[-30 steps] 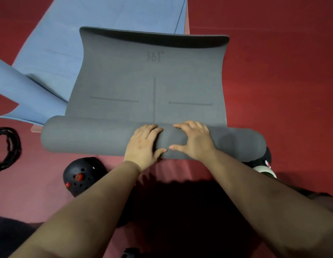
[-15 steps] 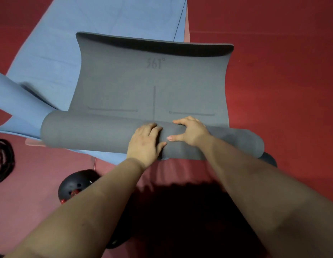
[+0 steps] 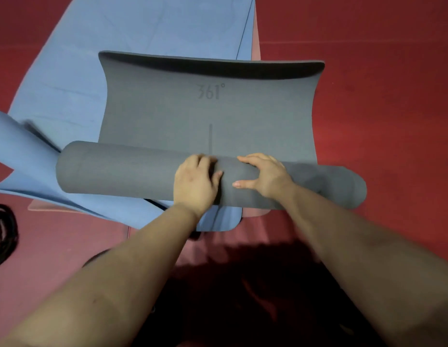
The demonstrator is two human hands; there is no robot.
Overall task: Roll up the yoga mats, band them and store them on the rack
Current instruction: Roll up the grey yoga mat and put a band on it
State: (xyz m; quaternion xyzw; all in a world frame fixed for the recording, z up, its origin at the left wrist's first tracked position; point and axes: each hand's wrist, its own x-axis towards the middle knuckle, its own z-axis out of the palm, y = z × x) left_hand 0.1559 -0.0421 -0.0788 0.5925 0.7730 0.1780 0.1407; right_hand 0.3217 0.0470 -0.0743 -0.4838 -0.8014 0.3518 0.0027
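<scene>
The left hand and the right hand are laid side by side over the middle of the rolled part of the grey mat, fingers curved over its top and thumbs spread toward each other on the near face — the fingertips are hidden behind the roll's crest, so how tightly it is gripped cannot be told. The unrolled remainder, marked "361°", is seen beyond the roll with its far edge curled up, lying across a blue mat on the red floor. A pink mat is mostly covered, and a black cord is cut off at the left edge.
</scene>
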